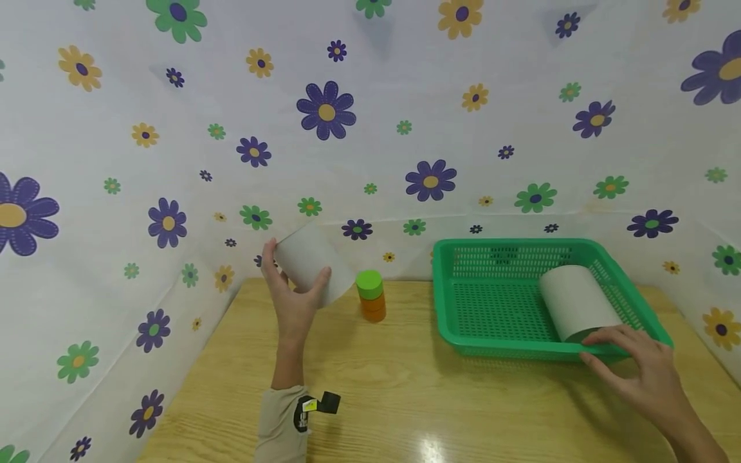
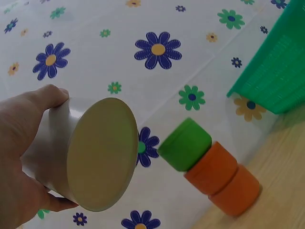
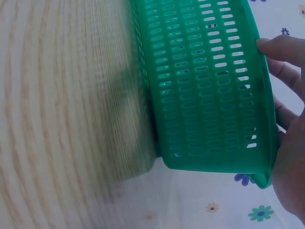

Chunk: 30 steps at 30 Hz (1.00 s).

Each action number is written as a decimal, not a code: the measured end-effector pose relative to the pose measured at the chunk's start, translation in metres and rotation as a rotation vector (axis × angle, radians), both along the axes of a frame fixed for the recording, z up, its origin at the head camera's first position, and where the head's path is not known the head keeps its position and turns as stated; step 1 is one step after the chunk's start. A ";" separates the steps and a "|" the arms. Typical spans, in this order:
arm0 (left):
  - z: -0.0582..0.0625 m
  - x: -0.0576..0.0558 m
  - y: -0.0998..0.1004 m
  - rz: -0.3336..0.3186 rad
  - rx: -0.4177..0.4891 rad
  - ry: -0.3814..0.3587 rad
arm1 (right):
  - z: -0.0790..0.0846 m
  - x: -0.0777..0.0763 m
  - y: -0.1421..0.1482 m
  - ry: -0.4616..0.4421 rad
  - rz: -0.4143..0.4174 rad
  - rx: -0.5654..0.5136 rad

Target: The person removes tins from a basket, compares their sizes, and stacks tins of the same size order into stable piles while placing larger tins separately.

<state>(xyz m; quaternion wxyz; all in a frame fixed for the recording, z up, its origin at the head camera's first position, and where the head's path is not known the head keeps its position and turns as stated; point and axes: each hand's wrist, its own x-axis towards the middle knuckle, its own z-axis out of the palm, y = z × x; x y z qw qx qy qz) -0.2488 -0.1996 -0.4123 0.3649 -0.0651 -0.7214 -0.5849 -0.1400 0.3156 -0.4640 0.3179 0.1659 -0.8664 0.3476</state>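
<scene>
My left hand [image 1: 295, 305] grips a smooth white cylinder [image 1: 312, 260], thumb on one side and fingers on the other, holding it tilted above the table's far left part. Its round end [image 2: 102, 155] faces the stack in the left wrist view. Just right of it stands a small upright stack [image 1: 372, 297] of a green piece over two orange ones. On the right, my right hand [image 1: 645, 373] pinches the front rim of a green plastic basket [image 1: 446, 321], thumb outside and fingers over the edge. A second white cylinder [image 1: 579, 302] lies on its side in the basket.
The wooden table [image 1: 405, 399] runs back to a flowered white cloth [image 1: 370, 154], which hangs behind and along both sides. The basket has perforated walls and stands near the back right. A black strap with a small device [image 1: 315, 408] sits on the left sleeve.
</scene>
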 end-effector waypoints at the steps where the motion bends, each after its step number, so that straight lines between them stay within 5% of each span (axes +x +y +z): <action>1: -0.003 -0.001 -0.001 0.010 -0.010 0.004 | 0.000 0.000 0.000 0.001 -0.001 0.001; 4: -0.007 -0.003 -0.003 0.037 -0.033 0.013 | 0.001 0.001 0.000 0.008 0.003 0.001; 10: 0.003 0.010 0.002 0.064 -0.060 0.008 | 0.001 0.001 0.000 0.003 0.008 -0.005; 18: -0.042 -0.019 -0.018 0.099 -0.085 -0.014 | -0.001 0.000 0.000 -0.012 -0.013 0.001; 30: -0.065 -0.027 -0.020 0.115 -0.135 -0.041 | -0.001 0.000 0.000 -0.020 -0.010 -0.010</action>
